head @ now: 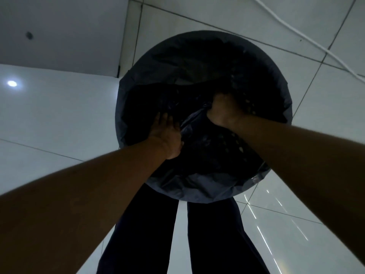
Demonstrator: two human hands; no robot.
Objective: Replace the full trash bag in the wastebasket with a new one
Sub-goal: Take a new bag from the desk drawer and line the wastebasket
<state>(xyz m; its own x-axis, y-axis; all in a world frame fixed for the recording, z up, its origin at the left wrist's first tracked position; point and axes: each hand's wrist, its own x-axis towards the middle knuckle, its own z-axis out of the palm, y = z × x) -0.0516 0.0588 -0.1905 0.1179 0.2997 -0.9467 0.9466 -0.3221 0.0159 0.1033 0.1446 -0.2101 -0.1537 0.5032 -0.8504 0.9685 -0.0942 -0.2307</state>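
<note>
A round wastebasket (136, 80) stands on the tiled floor below me, seen from straight above. A dark grey trash bag (197, 186) lines it, with its edge folded over the rim. My left hand (167, 135) reaches inside near the left wall, fingers straight, pressing against the bag. My right hand (225, 111) is deeper in the middle and grips a bunched fold of the bag plastic. The inside of the basket is very dark, so its contents are hidden.
Glossy white floor tiles (49, 115) surround the basket. A white wall (59, 26) rises at the upper left. A white cable (308, 38) runs across the floor at the upper right. My dark trouser legs (150, 234) stand just below the basket.
</note>
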